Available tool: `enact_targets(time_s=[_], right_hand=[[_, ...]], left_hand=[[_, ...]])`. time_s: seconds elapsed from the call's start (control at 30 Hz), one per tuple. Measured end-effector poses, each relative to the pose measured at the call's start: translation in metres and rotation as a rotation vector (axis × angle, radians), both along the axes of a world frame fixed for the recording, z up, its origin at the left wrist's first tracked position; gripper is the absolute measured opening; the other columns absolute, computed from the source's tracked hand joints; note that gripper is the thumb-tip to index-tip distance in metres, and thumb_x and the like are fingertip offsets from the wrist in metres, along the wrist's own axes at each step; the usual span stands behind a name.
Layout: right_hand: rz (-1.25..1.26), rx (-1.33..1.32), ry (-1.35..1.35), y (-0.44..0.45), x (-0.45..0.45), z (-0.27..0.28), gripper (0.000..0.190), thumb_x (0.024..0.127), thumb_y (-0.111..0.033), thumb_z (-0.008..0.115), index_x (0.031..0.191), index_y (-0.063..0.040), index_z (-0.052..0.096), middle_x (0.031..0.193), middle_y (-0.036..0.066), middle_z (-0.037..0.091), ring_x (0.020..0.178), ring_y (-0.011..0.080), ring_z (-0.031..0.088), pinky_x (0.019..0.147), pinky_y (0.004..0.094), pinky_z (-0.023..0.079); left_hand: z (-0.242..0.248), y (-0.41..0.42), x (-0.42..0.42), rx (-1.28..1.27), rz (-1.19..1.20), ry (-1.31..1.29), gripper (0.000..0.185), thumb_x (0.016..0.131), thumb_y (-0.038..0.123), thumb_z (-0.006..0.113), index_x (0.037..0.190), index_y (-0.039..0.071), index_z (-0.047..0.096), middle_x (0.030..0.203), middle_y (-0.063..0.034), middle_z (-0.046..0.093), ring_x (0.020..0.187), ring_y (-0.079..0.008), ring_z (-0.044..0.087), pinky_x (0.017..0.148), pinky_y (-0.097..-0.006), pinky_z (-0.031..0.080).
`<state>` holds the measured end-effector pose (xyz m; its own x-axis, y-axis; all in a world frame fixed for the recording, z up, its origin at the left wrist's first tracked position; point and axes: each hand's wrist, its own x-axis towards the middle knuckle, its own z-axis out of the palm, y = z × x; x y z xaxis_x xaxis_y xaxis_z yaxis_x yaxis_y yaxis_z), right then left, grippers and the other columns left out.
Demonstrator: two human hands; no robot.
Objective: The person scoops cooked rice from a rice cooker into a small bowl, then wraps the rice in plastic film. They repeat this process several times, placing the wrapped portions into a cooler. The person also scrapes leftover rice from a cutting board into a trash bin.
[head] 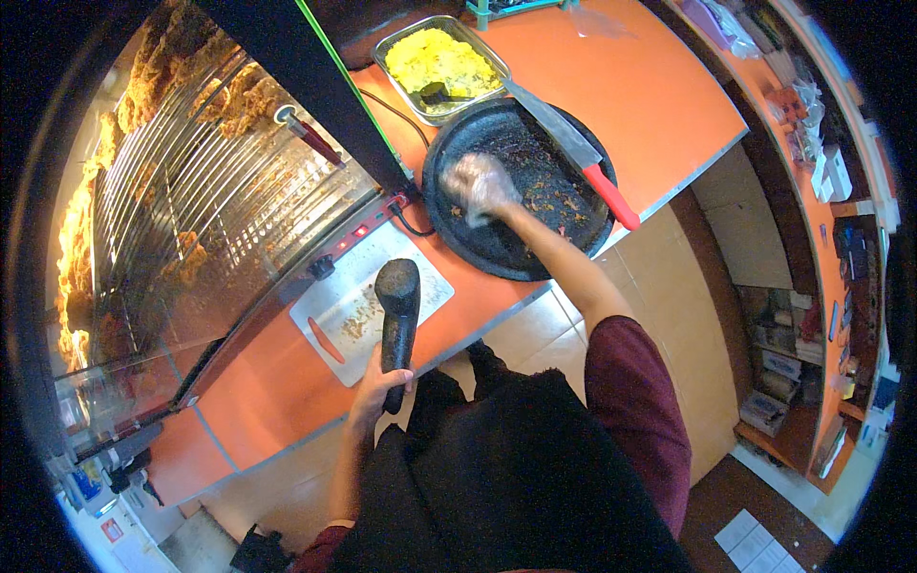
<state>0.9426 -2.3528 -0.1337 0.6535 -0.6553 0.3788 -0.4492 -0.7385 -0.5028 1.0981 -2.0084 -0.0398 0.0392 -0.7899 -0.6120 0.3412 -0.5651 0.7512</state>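
Observation:
My left hand (382, 383) grips the handle of a dark stone pestle (400, 315), whose thick rounded head points up and away from me over the counter. A wide, shallow black stone mortar (530, 261) stands at the counter's edge, with reddish-brown crumbs scattered in it. In its left part is my right hand (480, 188), covered by a clear plastic glove. The fingers are curled and blurred, so whether they hold anything is hidden. A knife (562, 132) with a red handle lies across the mortar's right rim, its handle end reaching past the counter edge.
Behind the mortar, a metal tray (494, 61) holds yellow food (437, 61) and a dark spoon (435, 93). A white cutting board (430, 290) with crumbs lies under the pestle. At left stands a lit glass warming cabinet (236, 165) with fried chicken (247, 97) on wire racks.

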Motion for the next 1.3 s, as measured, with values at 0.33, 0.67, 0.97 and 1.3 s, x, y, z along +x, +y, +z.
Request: enact_targets(time_s=[0.33,0.67,0.97,1.3], right_hand=[[-0.077,0.128,0.302,-0.005,-0.058,0.042,0.037,0.083,-0.037,0.047,0.074,-0.005,0.064,0.082,0.021,0.060,0.080,0.0358,0.058,0.070,0.0449,0.047],[-0.052,0.185,0.506,0.042,-0.055,0.021,0.024,0.070,-0.026,0.054,0.068,-0.007,0.068,0.074,0.020,0.063,0.071,0.0339,0.063,0.069,0.0445,0.050],[-0.431,0.045,0.522,-0.036,-0.049,0.032,0.039,0.083,-0.039,0.046,0.074,-0.008,0.068,0.080,0.018,0.064,0.079,0.0350,0.062,0.072,0.0456,0.048],[-0.500,0.033,0.544,0.040,-0.070,0.053,0.028,0.083,-0.025,0.045,0.081,-0.007,0.065,0.087,0.018,0.064,0.083,0.0330,0.062,0.075,0.0439,0.049]], left_hand=[[0.004,0.006,0.010,-0.003,0.016,-0.060,0.056,0.064,0.012,0.069,0.109,0.001,0.038,0.074,-0.0062,0.052,0.057,-0.0133,0.053,0.050,-0.0270,0.046],[-0.003,0.010,0.026,0.003,-0.071,-0.033,0.059,0.064,0.011,0.070,0.112,0.002,0.036,0.077,-0.0069,0.053,0.058,-0.0138,0.053,0.052,-0.0283,0.047],[-0.006,0.013,0.044,0.007,-0.122,-0.003,0.058,0.064,0.008,0.069,0.111,0.001,0.035,0.072,-0.0058,0.050,0.055,-0.0144,0.053,0.049,-0.0283,0.046],[-0.021,0.002,0.065,0.044,-0.271,-0.086,0.055,0.064,0.008,0.068,0.109,0.004,0.036,0.070,-0.0042,0.050,0.052,-0.0145,0.053,0.048,-0.0277,0.046]])
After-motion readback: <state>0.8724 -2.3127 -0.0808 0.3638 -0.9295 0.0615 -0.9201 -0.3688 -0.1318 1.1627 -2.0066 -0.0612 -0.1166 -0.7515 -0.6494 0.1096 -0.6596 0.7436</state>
